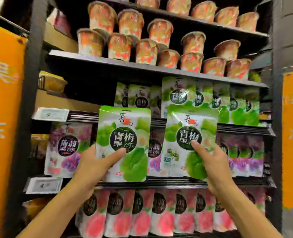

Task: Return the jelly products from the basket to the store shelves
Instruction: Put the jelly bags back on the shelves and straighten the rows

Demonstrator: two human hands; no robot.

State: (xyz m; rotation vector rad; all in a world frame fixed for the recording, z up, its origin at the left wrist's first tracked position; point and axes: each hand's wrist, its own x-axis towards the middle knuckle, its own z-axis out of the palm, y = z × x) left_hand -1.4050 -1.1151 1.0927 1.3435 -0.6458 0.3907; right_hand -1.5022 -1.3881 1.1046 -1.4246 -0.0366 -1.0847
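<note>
My left hand [94,166] grips a green jelly pouch [123,134] by its lower left corner, thumb across the front. My right hand [211,162] holds a second green pouch [190,133] the same way, thumb on its dark round label. Both pouches are upright, raised in front of the shelf of purple pouches [65,148]. Just above and behind them stands the row of matching green pouches [211,98] on its shelf [242,128]. The basket is out of view.
Orange-patterned jelly cups [125,45] fill the two top shelves. Pink pouches [142,213] line the bottom shelf. The left end of the green-pouch shelf holds a cardboard box [56,100]. Orange banners [3,109] flank the black rack on both sides.
</note>
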